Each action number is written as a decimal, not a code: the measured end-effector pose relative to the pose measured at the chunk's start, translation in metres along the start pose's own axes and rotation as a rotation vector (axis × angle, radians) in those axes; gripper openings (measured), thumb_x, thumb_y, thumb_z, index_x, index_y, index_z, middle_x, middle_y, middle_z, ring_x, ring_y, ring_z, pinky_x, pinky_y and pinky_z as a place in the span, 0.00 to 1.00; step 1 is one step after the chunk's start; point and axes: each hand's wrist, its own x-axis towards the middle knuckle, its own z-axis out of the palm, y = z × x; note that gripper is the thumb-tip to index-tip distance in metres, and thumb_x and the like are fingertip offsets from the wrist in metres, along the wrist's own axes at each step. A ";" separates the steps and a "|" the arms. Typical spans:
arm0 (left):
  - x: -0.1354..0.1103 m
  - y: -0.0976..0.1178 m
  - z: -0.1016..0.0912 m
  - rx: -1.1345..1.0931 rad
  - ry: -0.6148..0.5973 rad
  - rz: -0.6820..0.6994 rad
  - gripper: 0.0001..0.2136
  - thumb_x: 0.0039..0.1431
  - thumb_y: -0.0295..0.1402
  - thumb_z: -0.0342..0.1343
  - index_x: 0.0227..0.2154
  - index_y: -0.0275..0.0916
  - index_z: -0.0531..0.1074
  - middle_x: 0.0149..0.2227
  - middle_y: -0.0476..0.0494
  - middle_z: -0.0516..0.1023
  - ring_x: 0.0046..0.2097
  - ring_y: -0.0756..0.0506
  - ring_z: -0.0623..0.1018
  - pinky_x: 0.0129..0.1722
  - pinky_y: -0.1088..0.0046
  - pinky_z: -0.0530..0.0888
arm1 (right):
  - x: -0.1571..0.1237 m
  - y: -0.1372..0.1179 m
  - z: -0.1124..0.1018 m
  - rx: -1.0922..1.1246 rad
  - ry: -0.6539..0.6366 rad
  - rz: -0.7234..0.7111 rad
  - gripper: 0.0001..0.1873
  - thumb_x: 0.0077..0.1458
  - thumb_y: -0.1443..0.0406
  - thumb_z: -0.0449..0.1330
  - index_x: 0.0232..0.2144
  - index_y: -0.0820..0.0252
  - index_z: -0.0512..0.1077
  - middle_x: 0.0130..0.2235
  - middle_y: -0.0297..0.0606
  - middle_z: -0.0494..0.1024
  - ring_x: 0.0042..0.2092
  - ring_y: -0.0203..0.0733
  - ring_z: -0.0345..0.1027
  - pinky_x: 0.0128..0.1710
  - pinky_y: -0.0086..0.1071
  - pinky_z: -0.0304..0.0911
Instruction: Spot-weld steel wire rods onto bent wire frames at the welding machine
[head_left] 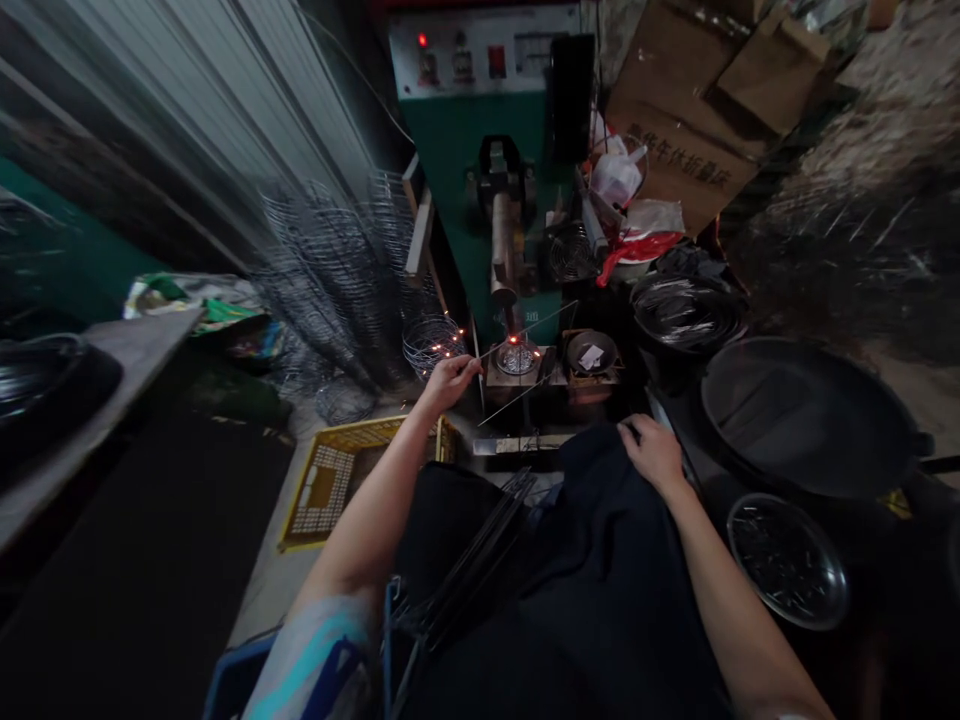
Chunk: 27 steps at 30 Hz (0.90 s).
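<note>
My left hand (448,382) is pinched on thin metal wires (517,360) and holds them out over a round wire piece (516,357) under the electrode (503,262) of a green welding machine (480,130). Orange sparks fly from that spot. My right hand (654,452) rests palm down on my dark-clothed knee, fingers curled lightly, nothing visible in it. A bundle of dark metal rods (465,575) lies across my lap.
Stacks of wire frames (337,270) stand left of the machine. A yellow plastic crate (334,480) sits on the floor at left. Large dark basins (810,415) and a metal bowl of small parts (787,560) are at right. Cardboard boxes (697,90) lean behind.
</note>
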 end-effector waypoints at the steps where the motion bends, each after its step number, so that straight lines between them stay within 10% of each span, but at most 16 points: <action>1: 0.000 0.000 0.000 0.004 0.001 0.004 0.20 0.64 0.46 0.46 0.29 0.35 0.74 0.20 0.53 0.60 0.25 0.51 0.61 0.26 0.75 0.58 | 0.000 -0.001 0.000 -0.006 0.001 0.004 0.11 0.64 0.59 0.52 0.37 0.55 0.73 0.39 0.36 0.78 0.39 0.43 0.71 0.35 0.33 0.58; 11: -0.032 0.013 0.005 0.076 0.003 0.082 0.18 0.62 0.42 0.48 0.19 0.37 0.62 0.19 0.54 0.55 0.25 0.53 0.56 0.27 0.75 0.55 | 0.009 0.001 -0.002 -0.042 -0.015 0.006 0.14 0.64 0.58 0.51 0.36 0.56 0.74 0.39 0.39 0.79 0.39 0.44 0.72 0.35 0.32 0.58; 16: -0.081 -0.007 -0.023 0.154 -0.005 -0.018 0.16 0.59 0.41 0.53 0.20 0.39 0.64 0.19 0.53 0.58 0.24 0.52 0.56 0.28 0.73 0.53 | 0.008 0.010 -0.005 -0.053 -0.011 0.007 0.18 0.62 0.55 0.50 0.37 0.57 0.76 0.38 0.41 0.80 0.37 0.46 0.73 0.33 0.33 0.58; 23: -0.185 -0.078 -0.104 0.235 0.447 -0.432 0.14 0.59 0.41 0.52 0.21 0.39 0.67 0.21 0.49 0.63 0.27 0.49 0.62 0.30 0.73 0.57 | 0.015 0.033 -0.005 -0.148 -0.080 0.109 0.24 0.58 0.49 0.51 0.41 0.58 0.77 0.39 0.47 0.80 0.37 0.53 0.73 0.31 0.37 0.60; 27: -0.231 -0.132 -0.118 0.153 0.728 -0.657 0.13 0.59 0.39 0.48 0.24 0.38 0.69 0.22 0.49 0.65 0.28 0.48 0.64 0.29 0.74 0.58 | 0.021 0.028 -0.003 -0.201 -0.200 0.201 0.27 0.57 0.46 0.52 0.44 0.57 0.77 0.38 0.50 0.80 0.37 0.55 0.73 0.32 0.39 0.62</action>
